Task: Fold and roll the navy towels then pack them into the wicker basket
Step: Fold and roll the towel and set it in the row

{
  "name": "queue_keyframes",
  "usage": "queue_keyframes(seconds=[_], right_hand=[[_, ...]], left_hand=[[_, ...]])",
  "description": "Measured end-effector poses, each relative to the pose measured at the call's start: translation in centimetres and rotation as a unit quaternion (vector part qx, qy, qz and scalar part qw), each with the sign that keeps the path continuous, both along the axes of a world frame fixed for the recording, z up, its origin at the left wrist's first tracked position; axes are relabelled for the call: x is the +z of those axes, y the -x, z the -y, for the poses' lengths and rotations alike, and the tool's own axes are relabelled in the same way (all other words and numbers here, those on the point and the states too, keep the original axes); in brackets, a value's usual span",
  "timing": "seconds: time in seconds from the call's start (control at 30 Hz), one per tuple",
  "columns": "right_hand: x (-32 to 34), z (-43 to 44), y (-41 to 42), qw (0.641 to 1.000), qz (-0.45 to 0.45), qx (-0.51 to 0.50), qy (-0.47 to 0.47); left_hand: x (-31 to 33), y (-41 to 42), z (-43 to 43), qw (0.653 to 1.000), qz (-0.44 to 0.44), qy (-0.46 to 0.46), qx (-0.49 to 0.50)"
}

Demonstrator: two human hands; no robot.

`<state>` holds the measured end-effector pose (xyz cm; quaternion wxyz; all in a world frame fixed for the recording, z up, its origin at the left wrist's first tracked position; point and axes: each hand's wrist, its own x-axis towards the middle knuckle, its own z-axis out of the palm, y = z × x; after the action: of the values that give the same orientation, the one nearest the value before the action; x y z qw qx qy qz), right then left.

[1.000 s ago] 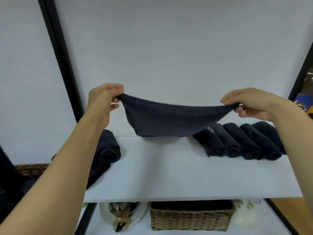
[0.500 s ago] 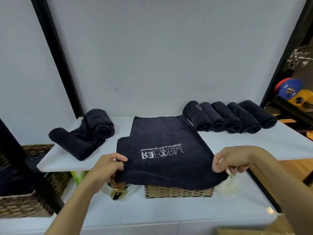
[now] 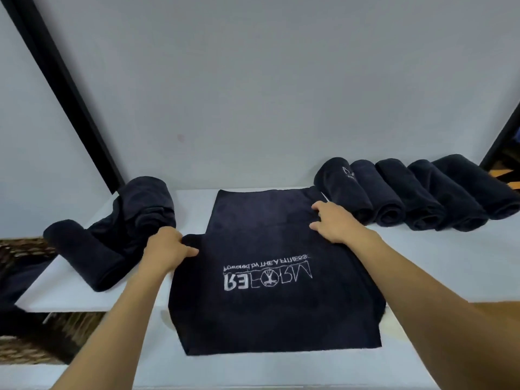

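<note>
A navy towel (image 3: 270,232) with a white logo lies spread on the white shelf (image 3: 439,266), its near part hanging over the shelf's front edge. My left hand (image 3: 166,247) grips the towel's bunched left edge. My right hand (image 3: 332,220) rests with bent fingers on the towel's right edge, near the back, and appears to hold it. Several rolled navy towels (image 3: 416,198) lie in a row at the back right. A wicker basket (image 3: 19,350) shows at the lower left, partly under the shelf.
A loose heap of navy towels (image 3: 118,229), one half rolled, lies at the shelf's left end. A black frame post (image 3: 64,88) slants up behind it and another stands at the far right. A lower white surface (image 3: 253,370) runs beneath the hanging towel.
The towel went from being held stretched in the air to lying flat on the shelf. Both hands have moved from its near corners forward to its side edges.
</note>
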<state>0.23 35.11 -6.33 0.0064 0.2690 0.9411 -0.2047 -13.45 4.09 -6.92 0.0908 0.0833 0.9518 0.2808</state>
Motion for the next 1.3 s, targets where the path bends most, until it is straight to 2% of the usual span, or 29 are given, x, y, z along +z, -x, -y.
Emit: queue_keyframes(seconds=[0.1,0.17,0.23,0.3,0.4,0.47,0.53,0.57,0.73,0.8,0.87,1.03,1.2,1.3], right_hand=[[-0.1,-0.8,1.4,0.998,0.041,-0.019,-0.038],[0.5,-1.3,2.0,0.997,0.054,-0.016,-0.055],[1.5,-1.8,2.4,0.996,0.042,-0.024,-0.073],[2.8,-2.3,3.0,0.995,0.019,-0.050,-0.084],[4.1,-2.7,4.0,0.994,-0.028,-0.080,-0.070],[4.0,-3.0,5.1,0.997,-0.048,-0.068,-0.012],[3.6,-3.1,6.4,0.995,-0.053,-0.065,0.053],[3.4,-3.2,7.1,0.995,-0.050,-0.066,0.056],[2.0,-4.3,9.3,0.989,-0.026,-0.075,-0.127],[1.6,-4.6,9.9,0.992,0.024,-0.032,-0.121],[1.5,-4.9,10.4,0.993,0.067,0.007,-0.101],[2.1,-5.4,11.7,0.979,0.159,0.039,-0.123],[3.3,-5.3,12.0,0.971,0.180,0.027,-0.152],[4.4,-5.3,11.7,0.972,0.175,0.045,-0.150]], left_hand=[[0.6,1.8,0.2,0.998,0.022,-0.057,-0.031],[1.7,2.5,-0.2,0.986,0.039,-0.153,-0.060],[3.0,3.0,-1.2,0.955,0.079,-0.275,-0.076],[4.0,3.8,-2.6,0.922,0.133,-0.355,-0.080],[3.6,6.0,-4.9,0.886,0.192,-0.417,-0.064],[3.0,7.7,-6.5,0.871,0.226,-0.434,-0.053],[2.2,9.3,-8.2,0.869,0.233,-0.434,-0.050],[1.8,10.1,-9.1,0.878,0.222,-0.420,-0.050],[0.2,13.0,-12.1,0.952,0.061,-0.297,-0.043],[-0.1,13.8,-12.7,0.972,0.005,-0.225,-0.064],[-0.3,14.2,-13.2,0.981,-0.010,-0.174,-0.088],[-0.3,14.3,-13.8,0.984,0.002,-0.153,-0.091],[0.6,15.5,-13.2,0.963,0.131,-0.231,-0.049],[1.7,15.8,-12.3,0.940,0.167,-0.295,-0.033]])
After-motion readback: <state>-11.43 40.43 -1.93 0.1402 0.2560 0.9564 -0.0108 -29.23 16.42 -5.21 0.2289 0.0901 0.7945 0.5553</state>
